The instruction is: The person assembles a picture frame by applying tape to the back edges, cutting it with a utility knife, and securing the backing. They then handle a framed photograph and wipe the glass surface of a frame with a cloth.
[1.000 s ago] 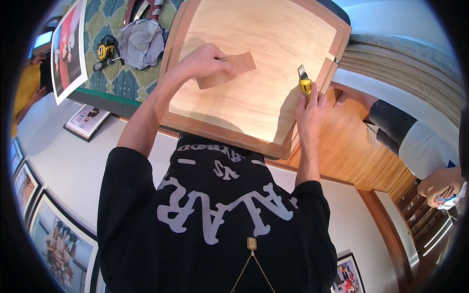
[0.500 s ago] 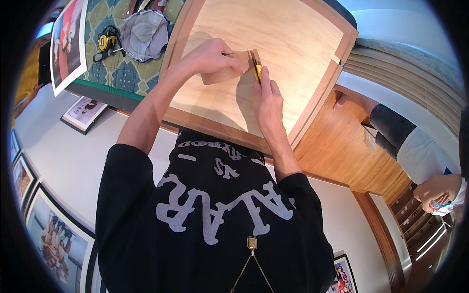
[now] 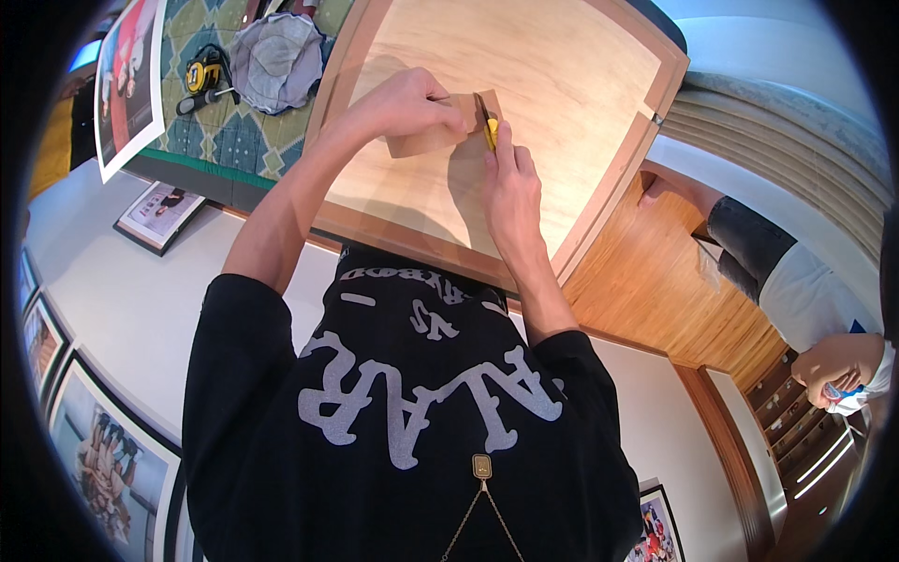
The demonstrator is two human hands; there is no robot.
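A piece of brown tape (image 3: 412, 143) is pinched in my left hand (image 3: 412, 101), its fingers closed. My right hand (image 3: 513, 192) grips a yellow utility knife (image 3: 492, 133). The knife's dark blade lies against the right end of the tape. Both hands are over a pale wooden panel (image 3: 571, 103), the back of what looks like a large dark-edged frame. Brown tape strips (image 3: 609, 192) run along its edges, with a small break near the right side. My fingers hide part of the tape piece.
On the patterned quilt (image 3: 248, 140) to the left are a yellow-black tape measure (image 3: 203, 73), a screwdriver (image 3: 198, 100) and a crumpled grey cloth item (image 3: 276, 64). A photo print (image 3: 133, 80) lies at its left edge. Another person (image 3: 815, 290) is at the right.
The knife has shifted slightly up and left, with its blade now tilted across the tape's end. My left hand holds the tape in nearly the same place.
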